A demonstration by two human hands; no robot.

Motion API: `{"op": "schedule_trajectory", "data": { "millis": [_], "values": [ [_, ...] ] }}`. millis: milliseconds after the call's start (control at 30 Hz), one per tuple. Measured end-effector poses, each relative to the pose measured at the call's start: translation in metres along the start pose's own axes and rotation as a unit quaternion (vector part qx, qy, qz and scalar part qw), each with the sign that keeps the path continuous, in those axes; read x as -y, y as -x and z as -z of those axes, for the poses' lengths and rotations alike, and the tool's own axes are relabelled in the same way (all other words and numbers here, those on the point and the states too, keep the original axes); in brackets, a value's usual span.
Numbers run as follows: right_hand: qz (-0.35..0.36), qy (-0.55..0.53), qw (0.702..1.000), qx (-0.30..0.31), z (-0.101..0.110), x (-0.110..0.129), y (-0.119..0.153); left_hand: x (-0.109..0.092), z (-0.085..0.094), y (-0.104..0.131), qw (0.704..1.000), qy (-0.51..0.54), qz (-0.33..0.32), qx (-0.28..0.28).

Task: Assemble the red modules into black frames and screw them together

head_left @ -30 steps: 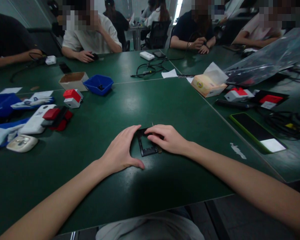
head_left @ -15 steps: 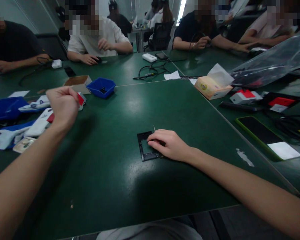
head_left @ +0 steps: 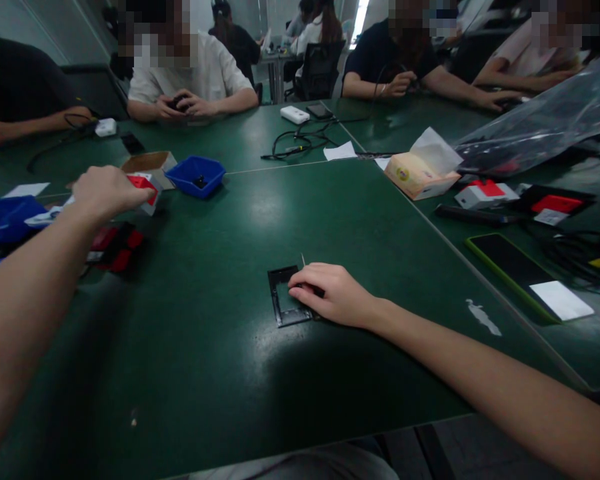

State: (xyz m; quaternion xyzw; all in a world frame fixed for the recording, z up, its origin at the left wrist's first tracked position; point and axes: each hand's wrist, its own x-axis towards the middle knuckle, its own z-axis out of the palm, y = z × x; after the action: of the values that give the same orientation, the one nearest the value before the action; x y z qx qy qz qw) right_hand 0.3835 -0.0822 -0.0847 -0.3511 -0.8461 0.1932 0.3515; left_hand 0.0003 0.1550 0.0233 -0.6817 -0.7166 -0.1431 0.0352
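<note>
- Head view: a green worktable (head_left: 205, 360) fills most of the view, with a green-edged phone (head_left: 505, 267) at the right and a blue plastic bin (head_left: 186, 185) at the upper left
- The left hand (head_left: 103, 191), towards the upper left, has come away from the centre, where it sat beside the black part a second ago; its fingers are hidden, so I cannot tell whether they grasp or touch the red-and-white box (head_left: 151, 203) by the thumb
- The right hand (head_left: 333, 290), at the centre, stays curled over the part; any grip beneath it is hidden; as I judge it, this hand alone now tends the part
- The black phone-style frame (head_left: 283, 273) lies flat at the centre, its long axis seemingly running away from the person, far end leaning slightly left; which end is its top I cannot tell
- A thin pale tip (head_left: 303, 261) pokes up beyond the right knuckles, towards the top of the view
</note>
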Motion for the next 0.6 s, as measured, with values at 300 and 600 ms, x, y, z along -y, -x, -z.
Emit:
{"op": "schedule_trajectory", "data": {
  "millis": [300, 600],
  "values": [
    [-0.001, -0.010, 1.000, 0.002, -0.001, 0.000, -0.001, -0.090, 0.016, 0.173, 0.974, -0.032, -0.120, 0.189],
    [0.005, 0.025, 1.000, 0.013, 0.001, -0.003, 0.000, -0.113, -0.022, 0.246, 0.925, 0.250, -0.180, 0.222]
  ]
}}
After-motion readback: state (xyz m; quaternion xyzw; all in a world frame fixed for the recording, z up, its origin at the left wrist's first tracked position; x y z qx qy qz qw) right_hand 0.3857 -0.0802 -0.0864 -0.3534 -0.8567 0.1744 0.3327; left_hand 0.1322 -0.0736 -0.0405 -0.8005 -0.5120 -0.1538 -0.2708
